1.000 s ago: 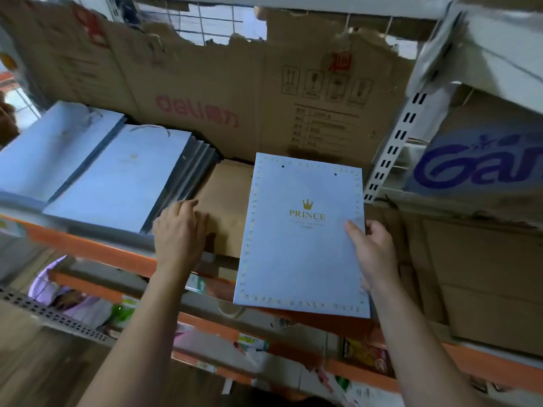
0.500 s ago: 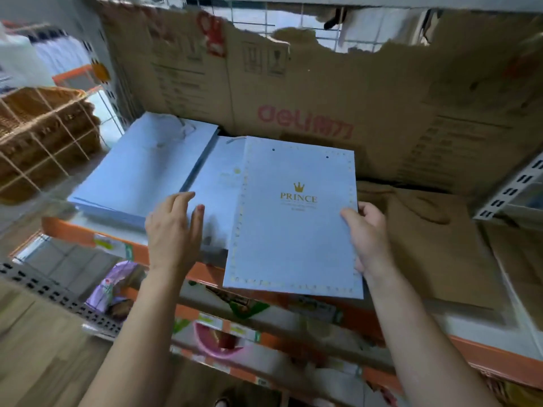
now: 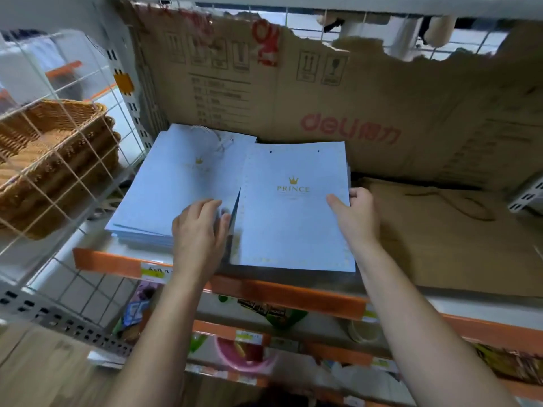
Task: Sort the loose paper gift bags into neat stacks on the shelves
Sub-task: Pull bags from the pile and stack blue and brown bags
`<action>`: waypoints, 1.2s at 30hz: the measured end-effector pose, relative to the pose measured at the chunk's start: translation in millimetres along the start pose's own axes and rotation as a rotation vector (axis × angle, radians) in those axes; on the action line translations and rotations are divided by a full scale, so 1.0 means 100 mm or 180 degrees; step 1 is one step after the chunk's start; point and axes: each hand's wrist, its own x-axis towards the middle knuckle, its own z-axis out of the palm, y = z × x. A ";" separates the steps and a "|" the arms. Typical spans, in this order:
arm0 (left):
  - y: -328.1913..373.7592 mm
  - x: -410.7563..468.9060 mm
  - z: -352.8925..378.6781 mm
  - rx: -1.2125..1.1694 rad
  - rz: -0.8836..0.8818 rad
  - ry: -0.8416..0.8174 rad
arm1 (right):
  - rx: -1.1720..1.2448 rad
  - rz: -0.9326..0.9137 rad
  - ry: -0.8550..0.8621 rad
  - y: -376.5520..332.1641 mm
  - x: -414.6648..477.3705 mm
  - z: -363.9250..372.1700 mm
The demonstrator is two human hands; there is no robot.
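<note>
A flat, pale blue paper gift bag, the PRINCE bag (image 3: 291,210), is seen face up with a gold crown and the word PRINCE printed on it, a dotted border round its edges and two small punched holes near its far edge. It is pinched at its right edge by the right grip (image 3: 355,212), thumb on top, and lies over other blue bags whose edges show just at its right side. Just beside it on the left, a left stack (image 3: 176,189) of similar pale blue bags is laid slightly askew, with white cord handles at the far end; the left grip (image 3: 199,230) is rested flat on its near right corner. Brown paper bags (image 3: 440,230) are laid flat to the right on the same shelf (image 3: 264,289).
</note>
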 end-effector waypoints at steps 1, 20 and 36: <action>-0.01 0.01 0.00 -0.0017 0.0009 -0.0028 | -0.0215 -0.0091 0.0062 -0.02 0.00 0.00; 0.11 0.05 0.03 -0.0151 0.0211 -0.0243 | -0.1282 -0.0028 0.0387 -0.04 0.03 0.04; 2.05 -0.23 0.68 -0.0216 0.1313 -0.0826 | -0.1085 -0.0498 0.0589 0.60 -0.29 -1.97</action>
